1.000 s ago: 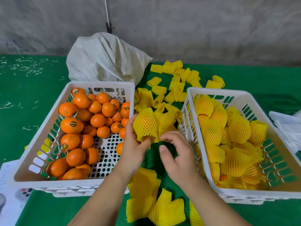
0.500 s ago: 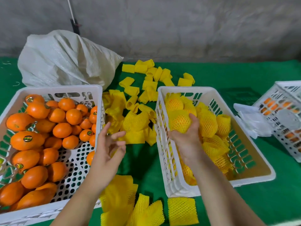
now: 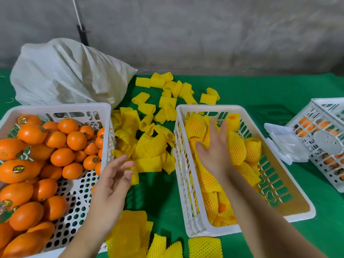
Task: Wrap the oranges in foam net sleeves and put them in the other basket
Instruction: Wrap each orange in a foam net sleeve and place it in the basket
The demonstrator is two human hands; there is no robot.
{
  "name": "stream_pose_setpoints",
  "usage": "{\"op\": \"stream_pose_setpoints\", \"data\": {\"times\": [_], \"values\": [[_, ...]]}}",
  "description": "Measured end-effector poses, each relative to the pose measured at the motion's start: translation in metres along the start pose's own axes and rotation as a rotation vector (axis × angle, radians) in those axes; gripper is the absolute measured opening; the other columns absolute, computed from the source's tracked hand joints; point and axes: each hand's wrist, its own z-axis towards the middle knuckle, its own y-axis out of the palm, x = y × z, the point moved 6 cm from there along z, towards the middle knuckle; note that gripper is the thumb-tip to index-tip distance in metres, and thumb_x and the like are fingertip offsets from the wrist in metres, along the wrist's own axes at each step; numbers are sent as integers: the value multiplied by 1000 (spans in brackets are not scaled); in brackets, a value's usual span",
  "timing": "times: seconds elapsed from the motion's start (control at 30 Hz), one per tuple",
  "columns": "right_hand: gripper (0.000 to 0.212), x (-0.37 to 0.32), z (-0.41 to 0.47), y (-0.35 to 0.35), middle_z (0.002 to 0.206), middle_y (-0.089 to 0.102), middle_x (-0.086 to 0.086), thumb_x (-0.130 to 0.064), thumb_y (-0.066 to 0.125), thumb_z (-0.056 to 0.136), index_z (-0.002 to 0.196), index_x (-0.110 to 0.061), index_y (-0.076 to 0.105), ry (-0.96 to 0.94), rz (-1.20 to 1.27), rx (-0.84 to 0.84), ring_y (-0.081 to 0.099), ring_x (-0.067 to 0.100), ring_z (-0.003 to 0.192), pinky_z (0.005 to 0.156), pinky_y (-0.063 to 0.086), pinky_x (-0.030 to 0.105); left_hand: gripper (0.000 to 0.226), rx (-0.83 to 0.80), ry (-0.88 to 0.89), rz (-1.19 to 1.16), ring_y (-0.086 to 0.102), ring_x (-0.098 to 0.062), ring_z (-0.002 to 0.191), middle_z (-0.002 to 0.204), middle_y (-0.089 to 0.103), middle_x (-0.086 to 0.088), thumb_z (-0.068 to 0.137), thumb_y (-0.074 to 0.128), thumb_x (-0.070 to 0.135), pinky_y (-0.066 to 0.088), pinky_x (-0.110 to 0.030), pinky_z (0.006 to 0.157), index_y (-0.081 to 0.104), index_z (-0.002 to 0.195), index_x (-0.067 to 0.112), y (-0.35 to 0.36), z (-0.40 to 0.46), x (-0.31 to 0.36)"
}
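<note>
We see a green-covered table (image 3: 242, 90) running back to a grey wall, with bare cloth beyond and to the right of our right grip. A white woven sack (image 3: 65, 75) slumps at the far left, well beyond our left grip. The left basket (image 3: 104, 116), white and perforated, holds bare oranges (image 3: 61, 157) piled toward its far and left side; its right rim runs just left of our left grip. The right basket (image 3: 186, 164) holds the sleeved oranges (image 3: 236, 149) crowded along its far and left part, while its near right floor lies open, right of our right wrist. A third white basket (image 3: 325, 146) stands at the right edge, well apart, white paper (image 3: 284, 144) beside it. Loose yellow foam net sleeves (image 3: 150, 148) fill the strip between the two baskets, just beyond our left grip, and more lie near the front edge below it. A patch of bare cloth shows between the two grips. Our right hand (image 3: 216, 151) lies flat with spread fingers on the sleeved oranges inside the right basket. Our left hand (image 3: 113, 181) hovers palm up, fingers loosely spread, holding nothing, fingertips at the nearest sleeve.
</note>
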Motion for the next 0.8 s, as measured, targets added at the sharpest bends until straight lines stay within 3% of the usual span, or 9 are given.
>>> {"op": "stream_pose_setpoints", "data": {"times": [0.13, 0.23, 0.3, 0.4, 0.53, 0.63, 0.7, 0.73, 0.8], "values": [[92, -31, -30, 61, 166, -33, -3, -49, 59, 97, 163, -37, -5, -233, -335, -203, -18, 27, 157, 124, 8, 46, 31, 110, -21, -39, 67, -14, 119, 128, 70, 5, 104, 62, 21, 56, -31, 96, 66, 130, 37, -24, 17, -1], [93, -34, -32, 86, 168, -29, 4, -53, 59, 94, 164, -35, 0, -386, -660, -287, -21, 30, 156, 125, 2, 49, 25, 175, 110, 303, 65, -4, 115, 125, 68, 14, 107, 57, 28, 55, -18, 85, 63, 125, 44, -61, 43, 2], [84, -37, -23, 95, 170, -20, 9, -57, 53, 95, 163, -34, 11, -388, -721, -322, -16, 34, 156, 125, 2, 51, 34, 171, 50, 547, 59, -7, 123, 137, 63, 9, 106, 53, 23, 53, -30, 95, 56, 136, 38, -83, 65, -16], [70, -49, -19, 127, 170, -19, 11, -52, 51, 96, 159, -36, 27, -477, -780, -487, -15, 36, 156, 125, 3, 55, 69, -98, -179, 1133, 31, -37, 149, 164, 30, -16, 104, 59, 31, 31, -49, 115, 26, 163, 19, -86, 83, -68], [52, -47, -27, 181, 167, -29, 9, -50, 52, 98, 148, -38, 48, -434, -766, -809, -22, 36, 154, 125, 3, 59, 79, -473, -310, 1549, 16, -48, 154, 172, -2, -22, 105, 48, 45, 19, -55, 122, 3, 167, 26, -79, 69, -131], [48, -32, -25, 202, 169, -26, 6, -47, 51, 102, 148, -35, 50, -367, -807, -911, -18, 36, 155, 125, 6, 54, 99, -645, -468, 1398, 9, -50, 156, 173, -12, -18, 99, 56, 59, 22, -60, 124, -14, 164, 34, -87, 67, -159], [53, -20, -23, 207, 170, -21, 1, -47, 49, 103, 153, -29, 44, -288, -798, -989, -13, 36, 156, 125, 9, 53, 105, -670, -479, 1175, 1, -45, 158, 174, -1, -13, 97, 65, 52, 30, -60, 121, -14, 164, 36, -86, 69, -166], [56, -17, -22, 209, 171, -20, 0, -47, 48, 104, 155, -27, 40, -265, -795, -1012, -11, 36, 156, 125, 9, 53, 102, -639, -500, 1065, 6, -45, 157, 173, 13, -13, 98, 66, 47, 33, -61, 119, -9, 165, 34, -86, 68, -168], [57, -16, -20, 213, 171, -17, -2, -48, 47, 103, 156, -27, 38, -261, -785, -1004, -9, 35, 156, 124, 10, 52, 81, -587, -562, 962, 47, -45, 137, 148, 50, -16, 99, 66, 37, 48, -57, 107, 16, 164, 32, -87, 63, -170]]}}
